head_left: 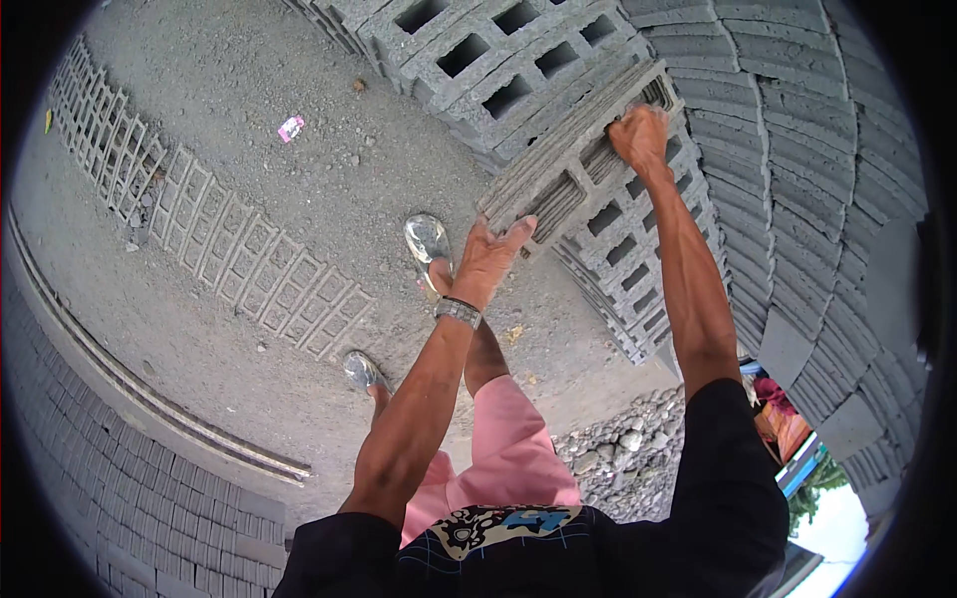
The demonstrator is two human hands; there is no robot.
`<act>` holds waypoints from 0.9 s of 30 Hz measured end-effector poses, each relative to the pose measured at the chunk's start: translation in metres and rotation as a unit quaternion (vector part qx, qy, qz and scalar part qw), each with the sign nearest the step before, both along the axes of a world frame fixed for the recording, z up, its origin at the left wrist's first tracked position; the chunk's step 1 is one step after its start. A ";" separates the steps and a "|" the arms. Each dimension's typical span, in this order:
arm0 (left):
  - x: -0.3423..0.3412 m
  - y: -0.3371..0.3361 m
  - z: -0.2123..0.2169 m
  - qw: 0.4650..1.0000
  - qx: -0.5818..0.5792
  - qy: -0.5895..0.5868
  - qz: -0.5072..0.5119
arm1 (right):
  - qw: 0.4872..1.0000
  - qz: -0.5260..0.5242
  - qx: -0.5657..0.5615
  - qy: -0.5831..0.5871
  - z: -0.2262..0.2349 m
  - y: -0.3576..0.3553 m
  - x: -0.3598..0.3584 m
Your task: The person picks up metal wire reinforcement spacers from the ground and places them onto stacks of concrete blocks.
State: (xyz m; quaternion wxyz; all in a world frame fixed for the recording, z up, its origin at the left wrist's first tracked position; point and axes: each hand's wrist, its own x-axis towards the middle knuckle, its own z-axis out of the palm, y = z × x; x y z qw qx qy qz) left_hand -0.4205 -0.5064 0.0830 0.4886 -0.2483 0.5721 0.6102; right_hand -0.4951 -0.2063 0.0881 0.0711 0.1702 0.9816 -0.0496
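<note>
A grey hollow concrete block (563, 149) is between my hands, tilted, with its open cells facing up toward me. My left hand (488, 254) grips its near-left end, thumb over the edge and the other fingers mostly hidden. At the far-right end, my right hand (640, 138) is closed around a wall of the block, with fingertips hidden in a cell. Just beyond and below my right hand stands a stack of hollow blocks (638, 264). Whether the held block touches that stack, I cannot tell.
Another tall block stack (439, 40) rises at the far side. A row of blocks (249, 254) lies on the dusty ground at left. Stacked blocks (797, 169) form a wall at right. Gravel (633, 439) lies near my legs, and a pink wrapper (290, 128) farther off.
</note>
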 end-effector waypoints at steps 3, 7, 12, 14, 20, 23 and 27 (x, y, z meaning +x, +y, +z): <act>-0.020 0.026 -0.023 0.993 0.100 0.051 0.044 | 0.999 -0.022 0.007 -0.044 -0.026 0.030 -0.012; -0.020 0.033 -0.044 0.996 0.069 0.017 0.052 | 0.998 -0.020 0.041 -0.035 -0.047 0.028 -0.014; -0.015 0.035 -0.047 0.994 0.090 0.011 0.065 | 0.998 0.016 0.061 -0.027 -0.042 0.021 -0.017; -0.009 0.035 -0.046 0.987 0.112 0.016 0.115 | 0.996 0.054 0.069 -0.010 -0.041 0.018 -0.021; -0.023 0.029 -0.033 0.994 0.102 0.008 0.032 | 0.995 0.052 0.056 -0.063 -0.036 0.016 -0.038; -0.017 0.028 -0.038 0.999 0.012 0.036 0.021 | 0.995 0.058 0.059 -0.049 -0.043 0.015 -0.034; -0.036 0.022 -0.022 0.993 0.112 -0.001 -0.035 | 0.993 0.037 0.101 -0.055 -0.040 0.044 -0.038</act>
